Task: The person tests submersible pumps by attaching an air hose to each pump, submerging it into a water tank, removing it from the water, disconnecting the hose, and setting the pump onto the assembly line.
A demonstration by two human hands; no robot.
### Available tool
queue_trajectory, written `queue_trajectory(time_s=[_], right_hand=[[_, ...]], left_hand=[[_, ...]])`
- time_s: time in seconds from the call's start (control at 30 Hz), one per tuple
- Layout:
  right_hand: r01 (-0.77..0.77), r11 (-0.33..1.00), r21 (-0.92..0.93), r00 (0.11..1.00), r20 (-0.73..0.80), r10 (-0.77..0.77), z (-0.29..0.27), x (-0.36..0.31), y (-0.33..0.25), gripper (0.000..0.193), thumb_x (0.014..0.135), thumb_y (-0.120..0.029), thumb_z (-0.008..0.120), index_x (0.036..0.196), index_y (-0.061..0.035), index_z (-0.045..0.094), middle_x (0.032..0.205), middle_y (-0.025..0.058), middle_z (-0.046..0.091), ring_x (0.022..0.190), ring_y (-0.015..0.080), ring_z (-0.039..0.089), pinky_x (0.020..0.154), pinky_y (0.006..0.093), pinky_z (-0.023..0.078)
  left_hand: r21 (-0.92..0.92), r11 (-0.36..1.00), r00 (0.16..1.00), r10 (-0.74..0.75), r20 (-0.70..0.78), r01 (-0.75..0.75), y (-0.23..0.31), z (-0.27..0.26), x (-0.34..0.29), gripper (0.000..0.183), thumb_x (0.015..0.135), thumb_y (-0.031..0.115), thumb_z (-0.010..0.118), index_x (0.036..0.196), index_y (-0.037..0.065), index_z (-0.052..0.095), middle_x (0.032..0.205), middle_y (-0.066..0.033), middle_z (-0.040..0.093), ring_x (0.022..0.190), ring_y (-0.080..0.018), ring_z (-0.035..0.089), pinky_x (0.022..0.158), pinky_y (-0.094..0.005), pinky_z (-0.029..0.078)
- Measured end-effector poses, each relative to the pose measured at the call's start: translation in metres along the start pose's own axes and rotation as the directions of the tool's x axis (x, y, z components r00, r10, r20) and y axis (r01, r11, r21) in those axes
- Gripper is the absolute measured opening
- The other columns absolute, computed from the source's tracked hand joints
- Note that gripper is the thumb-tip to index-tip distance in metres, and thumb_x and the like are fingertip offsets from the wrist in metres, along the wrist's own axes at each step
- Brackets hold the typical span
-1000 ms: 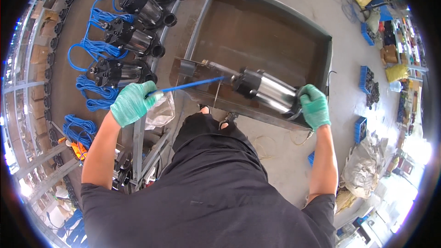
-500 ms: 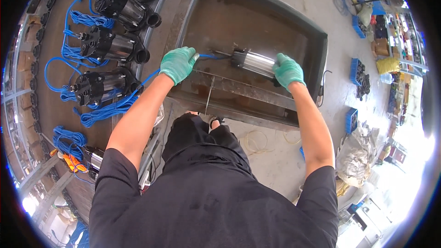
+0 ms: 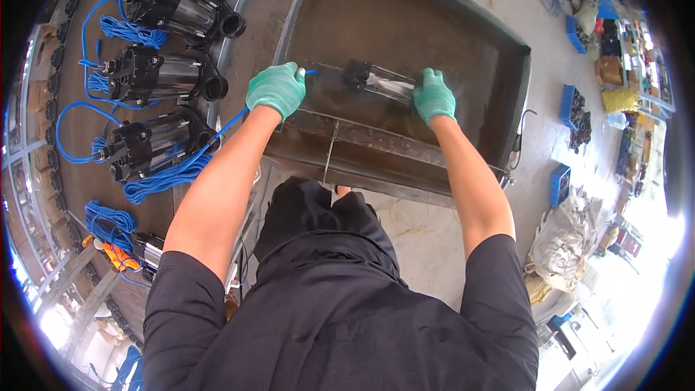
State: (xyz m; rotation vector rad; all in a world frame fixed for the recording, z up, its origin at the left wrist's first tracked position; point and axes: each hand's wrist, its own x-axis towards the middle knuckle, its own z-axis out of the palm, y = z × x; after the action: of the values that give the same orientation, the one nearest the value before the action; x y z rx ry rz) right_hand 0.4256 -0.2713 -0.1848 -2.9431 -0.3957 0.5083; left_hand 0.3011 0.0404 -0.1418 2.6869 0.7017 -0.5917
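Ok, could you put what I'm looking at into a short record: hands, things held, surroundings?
Left hand: green-gloved, closed around a blue cable
Right hand: green-gloved, at the right end of a metal cylinder; grip hidden
Cylinder: black left end, lying slantwise within the tank
Left side: row of black-and-silver units, blue cable coils
Right side: blue bins on the floor
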Motion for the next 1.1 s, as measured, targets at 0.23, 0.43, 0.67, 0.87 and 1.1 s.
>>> queue_trajectory(time_s=[0.23,0.43,0.67,0.87,1.1], right_hand=[[0.098,0.995,-0.009,0.995,0.01,-0.098,0.004,0.001,0.012,0.03,0.091,-0.013,0.06,0.12,-0.0078,0.057,0.138,0.0207,0.052,0.106,0.0446,0.065,0.087,0.0524,0.055],[0.176,0.984,0.033,0.982,0.059,-0.178,-0.004,-0.013,0.026,0.027,0.093,-0.014,0.058,0.119,-0.0067,0.06,0.139,0.0182,0.052,0.105,0.0418,0.065,0.091,0.0484,0.054],[0.162,0.93,0.331,0.971,-0.221,-0.09,-0.045,-0.067,0.08,0.02,0.095,-0.022,0.064,0.105,-0.0053,0.068,0.1,0.0171,0.068,0.093,0.0376,0.067,0.082,0.0435,0.053],[-0.016,0.952,0.307,0.952,-0.285,0.108,-0.036,-0.108,0.186,0.028,0.096,-0.028,0.066,0.084,-0.0035,0.063,0.075,0.0177,0.061,0.067,0.0372,0.059,0.064,0.0432,0.047],[-0.415,0.809,0.416,0.851,-0.136,0.507,-0.035,-0.093,0.183,0.048,0.099,-0.05,0.053,0.091,-0.0048,0.067,0.087,0.0235,0.068,0.082,0.0458,0.062,0.076,0.0489,0.049]], left_hand=[[0.063,0.998,1.0,-0.016,0.022,0.015,0.012,-0.005,-0.005,0.039,0.1,0.043,0.047,0.101,0.014,0.072,0.102,-0.0178,0.072,0.097,-0.0409,0.068,0.086,-0.052,0.053],[0.13,0.99,0.999,-0.046,0.008,0.045,0.015,-0.004,-0.002,0.039,0.1,0.043,0.046,0.103,0.014,0.072,0.101,-0.018,0.073,0.097,-0.0412,0.068,0.086,-0.0524,0.053],[0.146,0.988,0.999,-0.043,-0.006,0.044,0.015,-0.003,-0.004,0.038,0.1,0.042,0.044,0.107,0.014,0.07,0.105,-0.0189,0.072,0.1,-0.0417,0.067,0.087,-0.0532,0.052],[0.174,0.983,0.998,-0.052,-0.035,0.057,0.019,-0.003,-0.004,0.038,0.099,0.041,0.044,0.109,0.015,0.07,0.108,-0.018,0.072,0.102,-0.0403,0.068,0.091,-0.0511,0.053],[0.194,0.975,0.994,-0.106,-0.035,0.11,0.023,-0.003,-0.003,0.038,0.099,0.043,0.045,0.114,0.018,0.07,0.109,-0.0183,0.072,0.103,-0.0413,0.067,0.091,-0.0513,0.053]])
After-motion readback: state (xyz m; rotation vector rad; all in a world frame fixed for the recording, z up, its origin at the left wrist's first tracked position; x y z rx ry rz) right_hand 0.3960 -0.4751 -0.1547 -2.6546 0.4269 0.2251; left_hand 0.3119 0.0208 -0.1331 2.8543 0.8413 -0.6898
